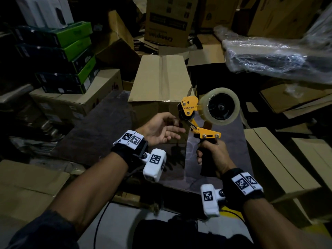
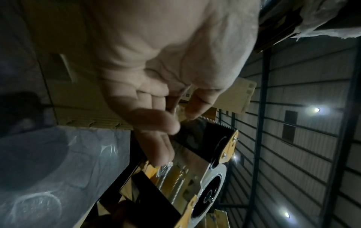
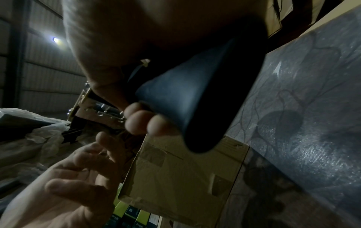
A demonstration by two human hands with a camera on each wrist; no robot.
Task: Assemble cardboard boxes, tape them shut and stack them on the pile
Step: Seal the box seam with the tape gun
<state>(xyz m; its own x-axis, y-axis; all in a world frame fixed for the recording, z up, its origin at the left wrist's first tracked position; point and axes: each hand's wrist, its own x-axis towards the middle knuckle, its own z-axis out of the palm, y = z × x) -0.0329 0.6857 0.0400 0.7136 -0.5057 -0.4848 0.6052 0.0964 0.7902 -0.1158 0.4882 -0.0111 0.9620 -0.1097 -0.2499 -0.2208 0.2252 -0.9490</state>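
Note:
A closed brown cardboard box stands on a dark patterned board, with a taped seam down its top. My right hand grips the black handle of a yellow tape dispenser, which is held upright in front of the box. It carries a clear tape roll. My left hand is palm-up and relaxed, its fingers reaching to the dispenser's front roller and serrated blade. Whether the fingertips touch the tape end is unclear.
Green and black cartons are stacked at the left on brown boxes. A plastic-wrapped bundle lies at the upper right. Flattened cardboard lies at the right and at the lower left. Taller cartons stand behind the box.

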